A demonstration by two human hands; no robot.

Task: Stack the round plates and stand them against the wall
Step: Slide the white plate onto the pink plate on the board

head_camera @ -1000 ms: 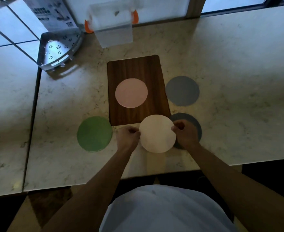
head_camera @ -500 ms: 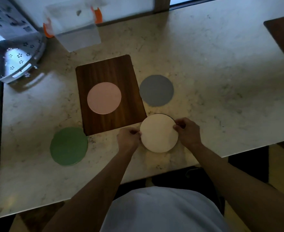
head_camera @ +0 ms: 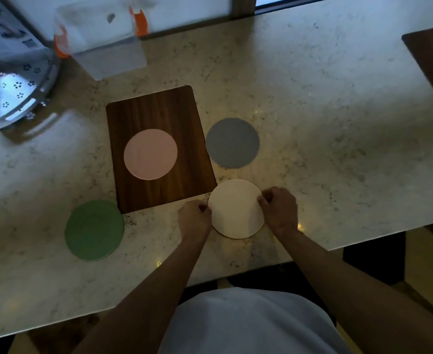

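Cream plate (head_camera: 235, 209) round, flat on counter; left hand (head_camera: 194, 217), right hand (head_camera: 279, 209) pinching opposite edges.

text: none legible | printed box (head_camera: 3, 31) top left: print blurred

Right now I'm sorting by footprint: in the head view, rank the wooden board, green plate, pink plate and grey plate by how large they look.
1. Wooden board, clearly largest.
2. Green plate, slightly bigger-looking, though it lies nearer the camera, so unsure.
3. Pink plate and grey plate look alike; no ranking between them.
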